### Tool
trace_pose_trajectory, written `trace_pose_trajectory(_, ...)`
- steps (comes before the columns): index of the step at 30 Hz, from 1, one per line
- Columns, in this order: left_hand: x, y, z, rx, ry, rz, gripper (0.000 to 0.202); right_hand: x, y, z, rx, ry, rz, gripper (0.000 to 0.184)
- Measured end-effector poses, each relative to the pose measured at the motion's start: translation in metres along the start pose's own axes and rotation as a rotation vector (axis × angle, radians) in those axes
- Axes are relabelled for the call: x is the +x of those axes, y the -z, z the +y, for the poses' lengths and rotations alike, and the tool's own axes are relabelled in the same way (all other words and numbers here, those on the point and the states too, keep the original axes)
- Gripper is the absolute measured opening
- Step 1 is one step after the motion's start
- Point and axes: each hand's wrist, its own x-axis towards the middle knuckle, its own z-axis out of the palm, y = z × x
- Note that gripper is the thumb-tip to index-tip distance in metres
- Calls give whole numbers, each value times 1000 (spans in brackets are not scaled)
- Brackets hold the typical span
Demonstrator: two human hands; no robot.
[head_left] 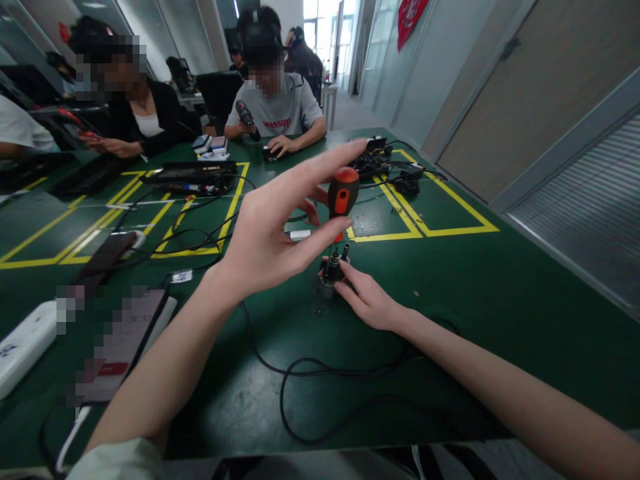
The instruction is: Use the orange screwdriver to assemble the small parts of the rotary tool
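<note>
A stubby screwdriver (343, 197) with an orange and black handle stands roughly upright, shaft down. My left hand (265, 233) holds its handle, the thumb against the lower side and the index finger stretched over the top. Directly below sits a small dark cylindrical part with a metallic base (328, 289) and short posts on top. My right hand (370, 299) grips that part from the right, fingers closed on its side. Whether the screwdriver's tip touches a screw there is too small to tell.
Black cables (300, 370) loop across the green table (500, 313). At left lie a white power strip (30, 347) and a phone-like device (127, 347). More cables and adapters (373, 160) are heaped at the back. Across the table a co-worker holds a power drill (245, 115).
</note>
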Motion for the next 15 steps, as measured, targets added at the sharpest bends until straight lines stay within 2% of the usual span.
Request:
trace_pose_trajectory(2,1,-1,-2,2,-6,17,76,0,0,1,1,-1,2,49)
trace_pose_trajectory(3,1,-1,-3,30,-24,28,73,-1,0,1,2,-2,3,49)
trace_pose_trajectory(6,3,0,-4,121,-102,35,51,-1,0,2,6,-2,6,49)
trace_pose_trajectory(8,4,1,-3,135,-105,36,44,-1,0,1,8,1,2,48)
trace_pose_trajectory(10,4,2,-1,111,-58,21,44,-1,0,1,7,-3,-4,49)
trace_pose_trajectory(15,3,1,-2,23,-4,72,58,0,1,0,-1,-13,-12,49)
